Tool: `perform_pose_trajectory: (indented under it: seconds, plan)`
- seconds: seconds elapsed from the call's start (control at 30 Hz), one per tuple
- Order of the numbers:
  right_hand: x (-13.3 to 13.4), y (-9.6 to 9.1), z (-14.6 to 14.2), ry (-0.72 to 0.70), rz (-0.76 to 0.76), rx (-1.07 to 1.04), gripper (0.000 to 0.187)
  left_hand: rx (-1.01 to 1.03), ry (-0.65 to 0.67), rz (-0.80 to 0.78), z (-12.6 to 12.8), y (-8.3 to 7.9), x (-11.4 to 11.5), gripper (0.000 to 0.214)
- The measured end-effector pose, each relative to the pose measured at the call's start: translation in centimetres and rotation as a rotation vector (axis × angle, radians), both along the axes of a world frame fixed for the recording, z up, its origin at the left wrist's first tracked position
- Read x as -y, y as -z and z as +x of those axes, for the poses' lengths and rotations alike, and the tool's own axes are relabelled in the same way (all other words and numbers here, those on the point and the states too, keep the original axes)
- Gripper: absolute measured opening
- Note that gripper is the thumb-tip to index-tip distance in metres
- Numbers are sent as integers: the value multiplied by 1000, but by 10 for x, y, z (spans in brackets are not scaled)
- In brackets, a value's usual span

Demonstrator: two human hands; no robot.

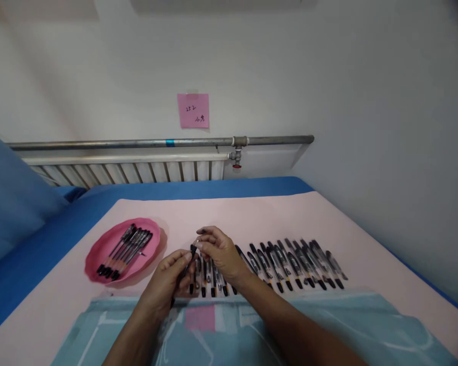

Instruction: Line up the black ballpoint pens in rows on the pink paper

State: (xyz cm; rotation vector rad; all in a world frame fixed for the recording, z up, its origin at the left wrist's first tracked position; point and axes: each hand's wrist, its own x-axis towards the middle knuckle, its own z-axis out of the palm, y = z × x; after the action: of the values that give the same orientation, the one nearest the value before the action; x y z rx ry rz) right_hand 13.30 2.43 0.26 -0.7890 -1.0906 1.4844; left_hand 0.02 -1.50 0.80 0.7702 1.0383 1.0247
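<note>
My left hand [168, 279] is closed around a black pen [193, 250], holding it tilted with its upper end between thumb and forefinger. At that end, my right hand [223, 254] pinches with thumb and forefinger. A small shiny piece shows at its fingertips, too small to name. Something dark shows at the tip of another right finger; I cannot tell what it is. Beneath and beside both hands lies a long row of disassembled black pens [278, 262], with caps, barrels and small tips side by side. My hands and forearms hide part of this row.
To the left, a pink oval plate [93, 254] holds several assembled pens [127, 251]. A pale pink sheet [229, 213] covers the blue surface [198, 190]. Light blue patterned cloth [328, 325] lies in front. A radiator [137, 170] and metal pipe [198, 142] run along the wall.
</note>
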Motion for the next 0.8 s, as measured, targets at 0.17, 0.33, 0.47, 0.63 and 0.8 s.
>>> perform_pose_trajectory:
  seconds: [0.17, 0.33, 0.47, 0.63, 0.8]
  plan:
    - [0, 1, 1, -29, -13, 25, 27, -41, 22, 17, -2, 4, -2, 29]
    - [-2, 8, -3, -7, -37, 11, 27, -250, 20, 187, -5, 15, -5, 32]
    - [-2, 11, -7, 59, -50, -1, 24, -359, -31, 278, -2, 17, -6, 31]
    - [-2, 8, -6, -55, -125, -30, 25, -119, -17, 78, 0, 11, -4, 29]
    - [-2, 7, -3, -152, -168, -25, 20, -21, -11, 49, -1, 3, -1, 28]
